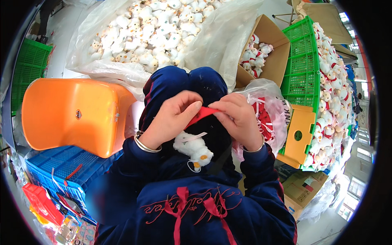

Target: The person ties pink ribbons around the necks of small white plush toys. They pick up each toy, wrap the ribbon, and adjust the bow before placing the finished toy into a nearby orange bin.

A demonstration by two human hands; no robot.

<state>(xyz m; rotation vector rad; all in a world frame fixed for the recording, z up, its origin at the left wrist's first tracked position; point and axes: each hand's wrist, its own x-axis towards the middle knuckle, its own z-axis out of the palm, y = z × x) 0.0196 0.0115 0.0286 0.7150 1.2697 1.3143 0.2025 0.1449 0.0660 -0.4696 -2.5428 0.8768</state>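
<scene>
Between my two hands a small piece of red fabric point(201, 114) is stretched above my lap. My left hand point(176, 116) pinches its left end between thumb and fingers. At its right end the fingertips of my right hand point(237, 118) are closed on it. Below the cloth, a small white plush toy point(194, 148) with an orange nose or beak, a white loop and a pale ribbon tag lies on my lap, touched by neither hand. A pink-tinted plastic bag point(277, 116) holding red fabric pieces with white strips stands beside my right hand.
Ahead lies a big clear plastic sheet point(222, 45) full of white plush toys. To the right are a cardboard box point(267, 30) and a green crate point(301, 65) with toys in red scarves. An orange stool point(69, 110) and a blue crate point(61, 163) stand left.
</scene>
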